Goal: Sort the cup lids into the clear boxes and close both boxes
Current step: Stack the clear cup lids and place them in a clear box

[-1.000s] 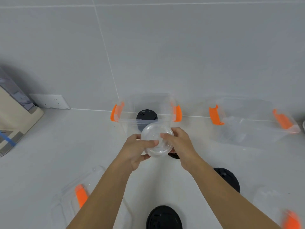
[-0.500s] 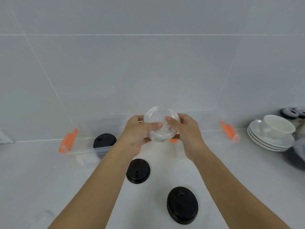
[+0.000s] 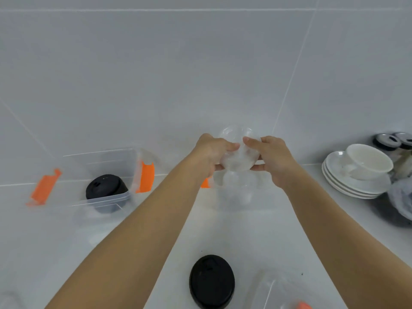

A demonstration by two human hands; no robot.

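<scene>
Clear lid [image 3: 239,152], pinched between both hands

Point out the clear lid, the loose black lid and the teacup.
clear lid [image 3: 239,160], head view, lower face between the hands
loose black lid [image 3: 211,281], head view, top centre
teacup [image 3: 367,162], head view, inside

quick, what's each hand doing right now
Left hand: closed on the clear lid, gripping its left edge.
Right hand: closed on the same clear lid, gripping its right edge.
</scene>
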